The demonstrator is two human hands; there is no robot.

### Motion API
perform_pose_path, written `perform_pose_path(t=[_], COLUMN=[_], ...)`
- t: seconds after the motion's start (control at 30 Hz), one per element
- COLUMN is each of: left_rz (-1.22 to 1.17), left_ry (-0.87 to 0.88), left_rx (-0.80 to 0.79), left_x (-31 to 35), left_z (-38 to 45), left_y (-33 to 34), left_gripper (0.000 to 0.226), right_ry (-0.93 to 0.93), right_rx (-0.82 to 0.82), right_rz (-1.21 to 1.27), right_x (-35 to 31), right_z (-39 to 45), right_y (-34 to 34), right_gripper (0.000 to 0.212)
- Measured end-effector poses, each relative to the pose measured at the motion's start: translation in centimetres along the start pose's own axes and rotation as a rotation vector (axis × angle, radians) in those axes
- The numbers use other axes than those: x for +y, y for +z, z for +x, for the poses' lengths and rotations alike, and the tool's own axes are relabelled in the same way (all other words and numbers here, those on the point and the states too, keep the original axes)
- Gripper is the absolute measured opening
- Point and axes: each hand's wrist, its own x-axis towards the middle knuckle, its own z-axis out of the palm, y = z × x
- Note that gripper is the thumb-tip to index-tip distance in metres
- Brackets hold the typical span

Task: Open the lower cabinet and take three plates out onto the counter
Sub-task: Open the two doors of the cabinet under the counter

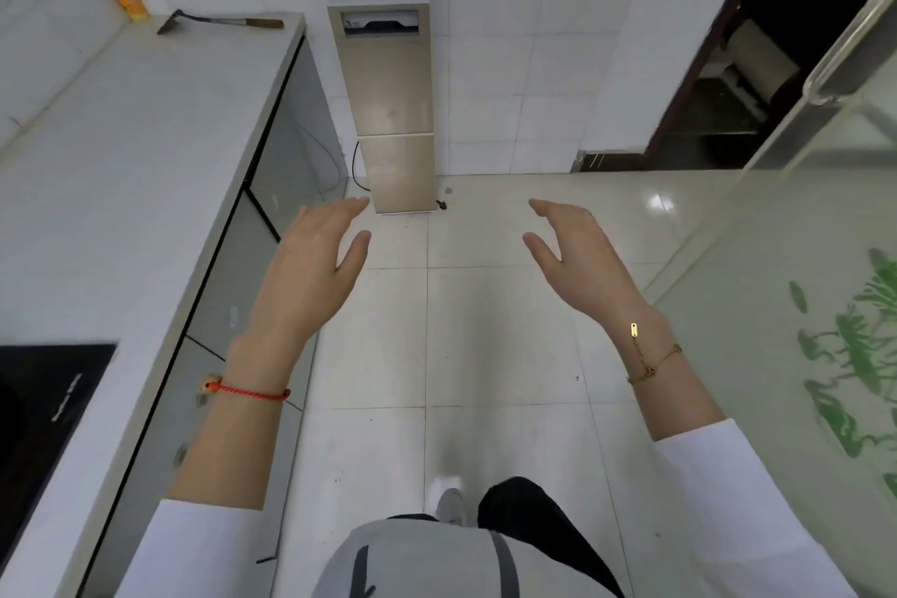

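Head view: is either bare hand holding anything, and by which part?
Nothing is held. The left hand and right hand are open and empty above the pale tiled floor.

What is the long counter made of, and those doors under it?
The counter looks like smooth pale stone or a stone-like slab, matte and seamless. The lower cabinet doors look like grey frosted glass or glossy panel in dark frames; they reflect faintly.

1. Bright, even indoor light is filling the scene.
2. Glare is glinting off the glossy pale floor tiles [661, 203].
3. Wide-angle distortion is bending the edges.
4. Slight blur is softening the white shoe [450, 503].
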Motion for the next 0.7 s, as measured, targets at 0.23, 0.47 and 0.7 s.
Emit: perform_pose_path(t=[0.23, 0.47, 0.7], left_rz=[-0.006, 0.025, 0.005], left_ry=[-0.019, -0.098, -0.276], left_rx=[-0.003, 0.021, 0.169], left_x=[-1.5, -2.4, -2.7], left_z=[10.0, 21.2, 32.5], left_y=[2.9, 7.2, 8.9], left_gripper=[0.04, 0.039, 0.039], right_ry=[-0.002, -0.072, -0.236], right_rx=[-0.009, -0.065, -0.175], right_rz=[0.001, 0.035, 0.037], right_x=[4.0, 9.4, 12.9], right_z=[10.0, 23.0, 39.6], right_y=[0.9, 1.8, 0.4], right_gripper=[0.047, 0.047, 0.046])
